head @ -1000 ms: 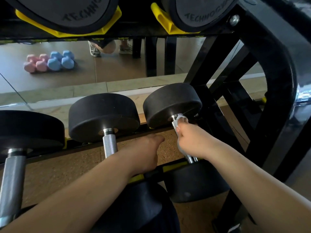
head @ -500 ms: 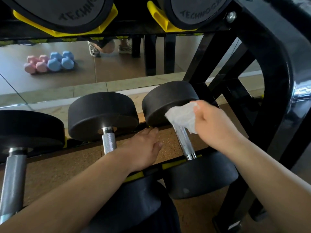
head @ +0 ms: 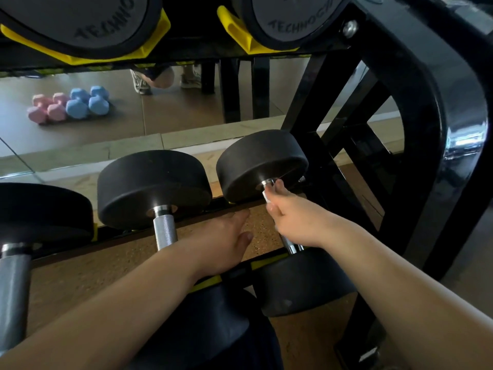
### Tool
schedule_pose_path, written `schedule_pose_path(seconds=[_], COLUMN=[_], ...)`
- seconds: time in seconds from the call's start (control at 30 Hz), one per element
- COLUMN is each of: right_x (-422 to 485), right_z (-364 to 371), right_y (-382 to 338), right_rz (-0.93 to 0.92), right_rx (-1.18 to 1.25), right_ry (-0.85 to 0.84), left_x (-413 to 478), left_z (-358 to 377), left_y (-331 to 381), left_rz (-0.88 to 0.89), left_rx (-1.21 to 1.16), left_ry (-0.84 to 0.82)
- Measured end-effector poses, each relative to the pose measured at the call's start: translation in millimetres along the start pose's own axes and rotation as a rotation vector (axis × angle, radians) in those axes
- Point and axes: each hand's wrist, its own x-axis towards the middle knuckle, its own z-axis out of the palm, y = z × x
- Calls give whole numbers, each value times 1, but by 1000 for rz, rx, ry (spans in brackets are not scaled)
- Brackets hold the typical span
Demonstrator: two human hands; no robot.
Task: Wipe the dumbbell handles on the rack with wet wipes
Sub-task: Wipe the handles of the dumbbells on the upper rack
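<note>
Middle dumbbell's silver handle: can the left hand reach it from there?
Probably yes. The left hand lies open just right of the middle handle, holding nothing, with nothing between them. The wet wipe, though, is in the right hand, on the next dumbbell's handle.

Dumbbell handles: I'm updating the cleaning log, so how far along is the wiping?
Done: nothing shows any handle as finished. In hand: the right hand grips the wet wipe round the rightmost handle, close to its far head; the left hand is open, holding nothing. Left, likely: the middle handle and the leftmost handle, both bare.
</note>
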Motion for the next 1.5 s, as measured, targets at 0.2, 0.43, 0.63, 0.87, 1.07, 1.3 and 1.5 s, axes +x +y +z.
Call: schedule_pose_path(seconds=[0.2,0.43,0.63,0.87,1.07,1.3,1.5], right_x=[-7,-33,-24,-23,-48,-57,-57], right_z=[-1,-7,-10,-10,-11,3,25], right_y=[8,1,-3,1,-4,-23,-59], right_rz=[-33,-74,-165,1,-5,-174,-263], right_rx=[-69,182,-51,-29,-21,277,432], right_ry=[-121,88,187,-202,-181,83,141], left_x=[2,2,2,1,-34,-116,-133], left_z=[1,2,2,3,-17,-29,-8], left_y=[-1,-5,-7,-11,8,1,-1], left_rz=[-7,-26,-12,-24,69,-14,-210], left_rx=[9,0,-24,-32,-33,-108,-138], left_ry=[4,1,7,0,62,173,324])
